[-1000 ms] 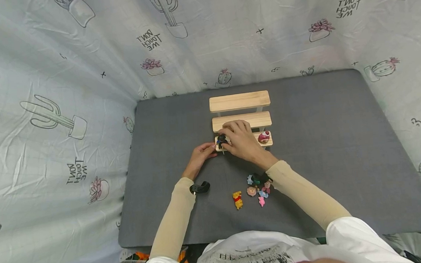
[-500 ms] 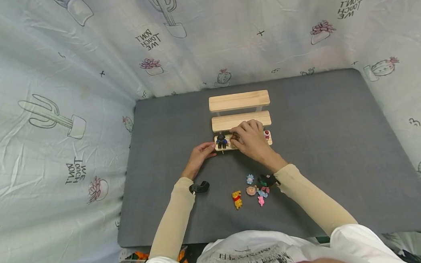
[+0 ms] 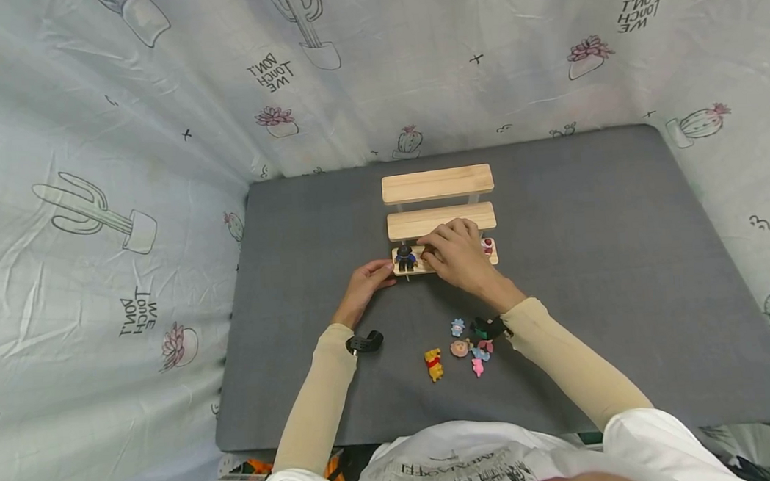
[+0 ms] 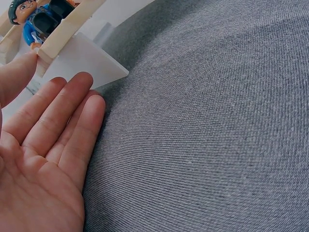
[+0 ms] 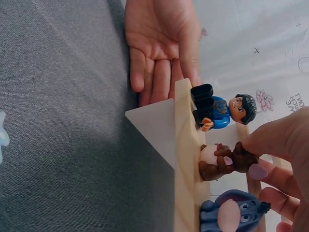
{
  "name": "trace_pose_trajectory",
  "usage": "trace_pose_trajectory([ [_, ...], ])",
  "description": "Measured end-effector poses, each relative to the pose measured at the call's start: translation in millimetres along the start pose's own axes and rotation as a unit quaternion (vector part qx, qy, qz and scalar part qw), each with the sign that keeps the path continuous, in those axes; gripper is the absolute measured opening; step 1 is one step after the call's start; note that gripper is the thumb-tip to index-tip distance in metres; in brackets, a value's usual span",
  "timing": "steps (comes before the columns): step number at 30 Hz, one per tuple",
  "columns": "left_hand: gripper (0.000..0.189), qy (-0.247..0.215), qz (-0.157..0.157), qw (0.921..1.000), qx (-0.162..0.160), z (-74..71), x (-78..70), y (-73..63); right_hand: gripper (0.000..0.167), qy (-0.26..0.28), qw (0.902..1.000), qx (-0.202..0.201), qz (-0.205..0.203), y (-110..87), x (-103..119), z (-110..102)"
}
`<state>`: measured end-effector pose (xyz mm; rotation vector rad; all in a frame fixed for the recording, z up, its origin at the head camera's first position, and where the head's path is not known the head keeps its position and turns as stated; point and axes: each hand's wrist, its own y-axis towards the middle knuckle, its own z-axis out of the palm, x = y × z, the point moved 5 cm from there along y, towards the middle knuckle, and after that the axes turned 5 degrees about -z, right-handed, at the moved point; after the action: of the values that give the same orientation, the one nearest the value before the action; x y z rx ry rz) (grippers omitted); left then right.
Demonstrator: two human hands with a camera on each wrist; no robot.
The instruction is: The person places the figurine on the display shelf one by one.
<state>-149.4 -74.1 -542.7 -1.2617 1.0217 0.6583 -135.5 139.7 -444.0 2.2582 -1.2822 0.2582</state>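
In the right wrist view, my right hand [image 5: 285, 154] pinches the head of a brown bear figurine [image 5: 210, 169] between thumb and fingers. The bear sits on the lowest wooden shelf [image 5: 184, 193]. On one side of it sits a black-haired toy figure [image 5: 219, 111] in blue; on the other, a blue donkey figurine [image 5: 229, 215]. A red and white figurine [image 3: 487, 246] shows beyond my right hand in the head view. My left hand [image 4: 53, 140] is palm up with its fingers straight by the white shelf support [image 4: 89, 63], its thumb at the shelf's end.
Two higher wooden shelves, the middle one [image 3: 441, 221] and the top one [image 3: 437, 184], rise behind. Nearer the body lie a yellow bear figurine [image 3: 434, 365], a small pink figurine [image 3: 477, 367] and several others on the grey tabletop [image 3: 591, 257]. A patterned curtain [image 3: 414, 69] surrounds the table.
My right hand has moved right along the lowest shelf, from the black-haired figure to the brown bear, and has since stayed there. The left hand has held its place.
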Motion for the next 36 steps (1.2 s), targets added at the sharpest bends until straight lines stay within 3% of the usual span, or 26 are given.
trace_pose_trajectory([
  [17,0.036,-0.004,-0.002,1.0,-0.004,-2.1,-0.1,-1.0,0.021,0.002,0.9996,0.026,-0.008,1.9,3,-1],
  [23,0.037,-0.003,0.003,1.0,-0.002,-3.4,-0.5,-1.2,0.032,0.011,0.9995,0.022,-0.019,11.1,12,-2],
  [27,0.038,-0.003,0.011,0.9999,0.004,-3.0,-0.4,-1.0,0.039,0.001,0.9986,0.042,-0.032,20.0,20,4],
  [31,0.038,0.0,0.013,0.9999,0.009,-2.1,-0.2,-1.3,0.035,-0.014,0.9969,0.066,-0.039,25.2,25,10],
  [36,0.038,-0.002,0.007,0.9999,0.009,-2.0,-0.3,-1.5,0.028,-0.014,0.9971,0.065,-0.037,26.8,25,13],
])
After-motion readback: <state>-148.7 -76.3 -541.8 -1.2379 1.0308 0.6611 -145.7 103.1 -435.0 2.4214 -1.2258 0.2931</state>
